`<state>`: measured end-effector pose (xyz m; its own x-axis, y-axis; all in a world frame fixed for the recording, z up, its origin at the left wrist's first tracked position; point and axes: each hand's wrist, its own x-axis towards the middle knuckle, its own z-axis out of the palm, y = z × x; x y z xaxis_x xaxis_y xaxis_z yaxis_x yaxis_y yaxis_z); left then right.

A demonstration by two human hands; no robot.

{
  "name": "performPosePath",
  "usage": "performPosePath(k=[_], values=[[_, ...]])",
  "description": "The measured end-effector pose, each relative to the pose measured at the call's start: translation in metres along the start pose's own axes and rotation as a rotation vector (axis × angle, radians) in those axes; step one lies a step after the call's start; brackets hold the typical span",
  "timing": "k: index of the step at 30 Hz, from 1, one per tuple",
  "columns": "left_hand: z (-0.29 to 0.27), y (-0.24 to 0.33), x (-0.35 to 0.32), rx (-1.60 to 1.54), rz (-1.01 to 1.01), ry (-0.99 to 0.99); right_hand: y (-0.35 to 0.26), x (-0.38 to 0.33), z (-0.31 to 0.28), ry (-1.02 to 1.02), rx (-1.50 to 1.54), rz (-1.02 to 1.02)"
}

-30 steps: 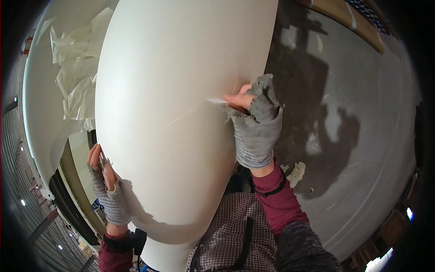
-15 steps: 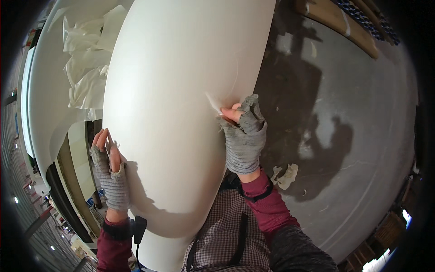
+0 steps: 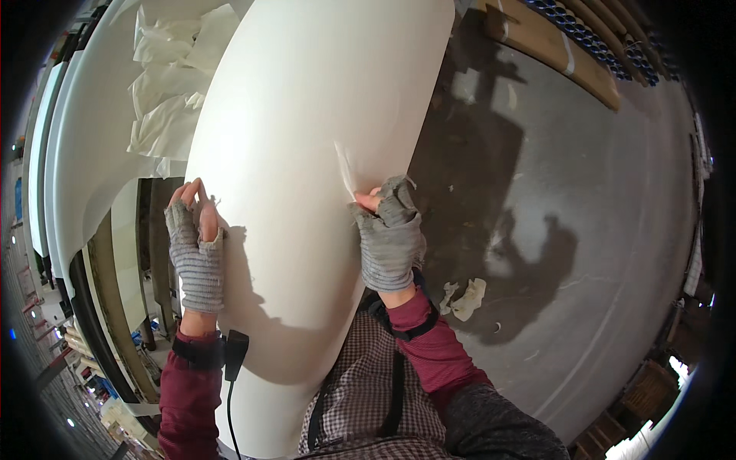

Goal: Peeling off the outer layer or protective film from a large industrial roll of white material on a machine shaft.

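A large smooth white roll (image 3: 299, 115), apparently of paper or film, lies lengthwise in front of me. My right hand (image 3: 389, 234), in a worn grey fingerless glove, is at its right side. Thumb and fingertips there pinch a thin white strip (image 3: 344, 169) that stands loose from the roll's surface, its pointed end toward the far side. Against the roll's left edge rests my left hand (image 3: 197, 245), in a matching glove, its fingers stretched out and holding nothing. A black device with a cable (image 3: 236, 353) hangs at my left wrist.
Crumpled white sheets (image 3: 169, 77) lie over another white roll (image 3: 84, 146) on the left. Torn scraps (image 3: 468, 297) are on the grey floor (image 3: 606, 230) at right. A long brown wrapped package (image 3: 552, 47) lies at the far right, beside several blue-ended tubes (image 3: 590, 34).
My right hand has drawn slightly back toward me, and more of the strip shows lifted from the roll. The left hand stays at the roll's left edge. The whole view has shifted a little.
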<state>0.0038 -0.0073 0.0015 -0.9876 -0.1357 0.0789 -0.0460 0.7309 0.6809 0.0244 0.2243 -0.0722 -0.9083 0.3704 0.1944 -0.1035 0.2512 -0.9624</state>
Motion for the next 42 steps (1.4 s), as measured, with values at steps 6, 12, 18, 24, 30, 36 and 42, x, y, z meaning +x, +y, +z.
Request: performPosePath(k=[6,12,18,24,30,36,42], values=[[0.002,-0.003,0.000,0.052,0.056,0.068,-0.012,-0.026,0.009,-0.009,-0.035,0.073],[0.002,0.007,-0.002,-0.055,-0.002,0.094,-0.023,-0.045,0.014,-0.048,0.031,0.103],[0.005,0.001,-0.008,0.181,0.238,0.191,-0.049,-0.061,0.017,-0.114,0.023,0.251],[0.000,0.016,-0.016,0.018,0.283,-0.007,-0.062,-0.091,0.027,-0.144,-0.057,0.057],[0.002,0.048,-0.031,-0.073,-0.054,-0.179,-0.092,-0.175,0.040,-0.498,0.058,0.106],[-0.035,0.034,-0.093,-0.271,-0.177,-0.661,-0.130,-0.141,0.009,-0.478,-0.188,-0.003],[-0.007,0.080,-0.143,-1.124,-0.769,-0.370,-0.097,-0.089,-0.027,-0.472,-0.452,-0.398]])
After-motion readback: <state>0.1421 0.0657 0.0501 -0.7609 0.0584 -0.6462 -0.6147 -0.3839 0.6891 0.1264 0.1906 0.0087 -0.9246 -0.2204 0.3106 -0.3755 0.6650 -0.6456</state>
